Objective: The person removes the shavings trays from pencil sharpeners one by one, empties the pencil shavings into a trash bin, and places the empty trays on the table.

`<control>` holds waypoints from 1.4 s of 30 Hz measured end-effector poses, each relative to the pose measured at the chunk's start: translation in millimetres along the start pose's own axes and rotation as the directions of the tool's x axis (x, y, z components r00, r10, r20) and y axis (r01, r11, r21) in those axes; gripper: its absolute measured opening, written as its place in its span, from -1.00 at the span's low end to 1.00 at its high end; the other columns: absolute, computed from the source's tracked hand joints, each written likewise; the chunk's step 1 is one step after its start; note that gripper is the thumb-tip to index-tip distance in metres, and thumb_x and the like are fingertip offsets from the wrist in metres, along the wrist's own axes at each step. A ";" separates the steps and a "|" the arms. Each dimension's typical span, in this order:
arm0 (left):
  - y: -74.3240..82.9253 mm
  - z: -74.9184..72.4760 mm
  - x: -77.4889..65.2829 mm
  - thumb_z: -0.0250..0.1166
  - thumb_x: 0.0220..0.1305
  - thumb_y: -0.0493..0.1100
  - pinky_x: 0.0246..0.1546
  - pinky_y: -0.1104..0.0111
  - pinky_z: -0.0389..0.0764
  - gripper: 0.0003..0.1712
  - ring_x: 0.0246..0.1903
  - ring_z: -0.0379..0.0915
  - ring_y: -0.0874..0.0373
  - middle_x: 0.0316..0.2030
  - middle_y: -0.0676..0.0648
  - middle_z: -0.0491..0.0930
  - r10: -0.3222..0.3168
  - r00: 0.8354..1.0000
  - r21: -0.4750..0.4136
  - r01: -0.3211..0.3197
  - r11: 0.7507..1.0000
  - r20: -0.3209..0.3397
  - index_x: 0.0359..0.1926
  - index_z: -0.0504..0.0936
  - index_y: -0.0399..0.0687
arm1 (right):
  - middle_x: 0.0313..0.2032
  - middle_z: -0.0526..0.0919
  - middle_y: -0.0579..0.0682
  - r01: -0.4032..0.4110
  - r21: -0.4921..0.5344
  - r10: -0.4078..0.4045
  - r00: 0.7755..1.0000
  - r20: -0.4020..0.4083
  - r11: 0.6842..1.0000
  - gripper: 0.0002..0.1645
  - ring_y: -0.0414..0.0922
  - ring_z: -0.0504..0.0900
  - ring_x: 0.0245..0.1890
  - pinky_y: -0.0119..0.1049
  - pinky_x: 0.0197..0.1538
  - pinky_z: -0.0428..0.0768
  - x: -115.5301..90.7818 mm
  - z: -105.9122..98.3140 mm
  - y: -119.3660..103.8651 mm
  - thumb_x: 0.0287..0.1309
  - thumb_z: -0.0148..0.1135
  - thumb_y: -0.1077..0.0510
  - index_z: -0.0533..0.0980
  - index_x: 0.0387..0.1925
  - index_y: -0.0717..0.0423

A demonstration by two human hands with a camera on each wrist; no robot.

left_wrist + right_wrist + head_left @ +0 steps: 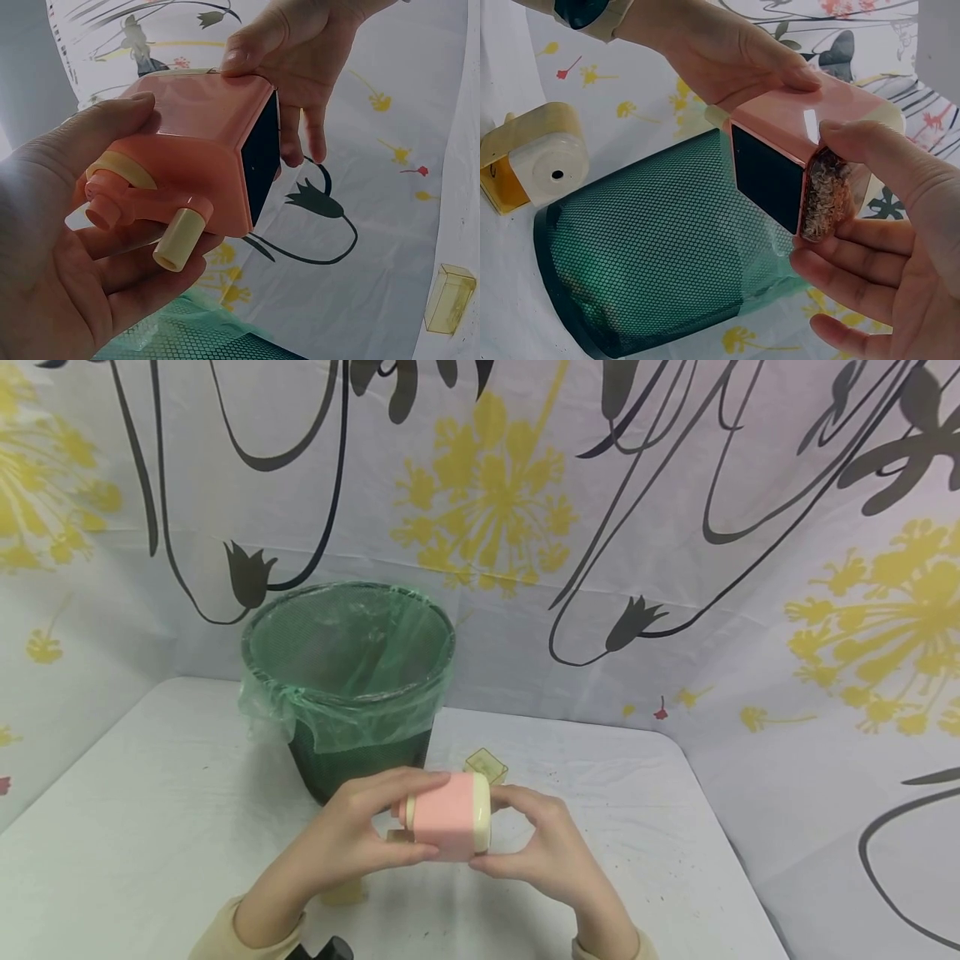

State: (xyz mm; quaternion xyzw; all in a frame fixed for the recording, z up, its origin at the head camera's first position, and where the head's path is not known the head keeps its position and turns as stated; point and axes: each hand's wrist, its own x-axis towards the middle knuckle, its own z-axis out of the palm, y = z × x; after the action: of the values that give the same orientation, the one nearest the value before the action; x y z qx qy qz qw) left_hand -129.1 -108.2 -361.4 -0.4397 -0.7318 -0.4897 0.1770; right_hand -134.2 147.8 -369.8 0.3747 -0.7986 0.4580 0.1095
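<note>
A pink and cream crank pencil sharpener (444, 818) is held up between both hands in front of the green bin. My left hand (367, 827) grips its crank side, thumb and fingers on opposite faces. The pink crank with its cream knob (180, 238) shows in the left wrist view. At the other end, my right hand (536, 839) pinches the sharpener with its thumb and fingers. There, in the right wrist view, a clear shavings drawer (825, 196) full of brown pencil shavings shows beside the sharpener's dark base (769, 180).
A green mesh bin (360, 764) lined with a green bag stands on the white table (600, 810), behind my left hand. A clear yellow box (486, 764) lies beyond the hands. A second, yellow and cream sharpener (555, 161) shows in the right wrist view.
</note>
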 end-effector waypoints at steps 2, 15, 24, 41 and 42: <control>-0.2 -0.2 0.1 0.53 -0.03 -0.21 -0.30 0.41 0.52 -0.31 -0.20 0.47 0.21 0.04 -0.07 0.58 0.002 1.000 -0.001 -0.002 1.000 -0.001 0.18 0.52 -0.11 | -0.19 0.66 -0.17 -0.017 0.002 0.017 1.000 -0.005 1.000 -0.29 -0.18 0.61 -0.16 -0.15 0.05 0.49 0.4 -0.1 -2.1 -0.30 0.62 0.16 0.57 0.03 0.02; -1.6 -1.0 -0.4 0.53 -0.02 -0.17 -0.33 0.43 0.51 -0.32 -0.21 0.47 0.22 0.03 -0.07 0.59 0.018 1.000 0.006 -0.018 1.000 0.004 0.18 0.52 -0.12 | -0.21 0.67 -0.21 -0.053 -0.031 0.052 0.998 -0.018 0.998 -0.26 -0.19 0.62 -0.19 -0.12 0.01 0.51 -0.6 1.7 -1.0 -0.40 0.65 0.17 0.59 0.00 0.01; -2.4 -2.3 -0.9 0.52 0.00 -0.17 -0.25 0.42 0.54 -0.32 -0.15 0.50 0.20 0.04 -0.05 0.58 0.032 0.999 -0.006 -0.032 0.999 0.028 0.19 0.52 -0.12 | -0.22 0.67 -0.20 -0.051 -0.022 0.051 0.999 0.000 0.998 -0.25 -0.18 0.62 -0.20 -0.13 0.01 0.52 -1.5 -0.1 0.8 -0.44 0.66 0.17 0.59 -0.02 0.03; -3.9 -3.4 -1.4 0.52 0.00 -0.17 -0.34 0.44 0.51 -0.32 -0.19 0.47 0.21 0.04 -0.06 0.58 0.031 0.999 0.004 -0.031 1.000 0.024 0.19 0.52 -0.13 | -0.29 0.67 -0.15 -0.036 -0.005 0.036 0.999 -0.028 0.999 -0.35 -0.20 0.63 -0.27 -0.15 -0.02 0.53 10.3 -5.7 -37.3 -0.42 0.60 0.34 0.61 -0.10 0.17; -3.8 -3.4 -1.4 0.52 0.00 -0.17 -0.35 0.44 0.51 -0.32 -0.20 0.47 0.22 0.04 -0.06 0.58 0.029 0.999 0.006 -0.029 1.000 0.022 0.19 0.52 -0.13 | -0.29 0.67 -0.15 -0.036 -0.005 0.036 0.999 -0.029 0.999 -0.35 -0.20 0.63 -0.27 -0.15 -0.02 0.53 10.5 -5.9 -38.3 -0.42 0.60 0.35 0.61 -0.10 0.18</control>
State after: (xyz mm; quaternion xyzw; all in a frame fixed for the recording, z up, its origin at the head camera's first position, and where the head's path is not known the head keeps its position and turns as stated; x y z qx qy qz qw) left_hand -132.0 -112.3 -363.0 -0.4549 -0.7287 -0.4802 0.1774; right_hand -115.8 135.9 -336.2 0.3535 -0.8047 0.4632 0.1138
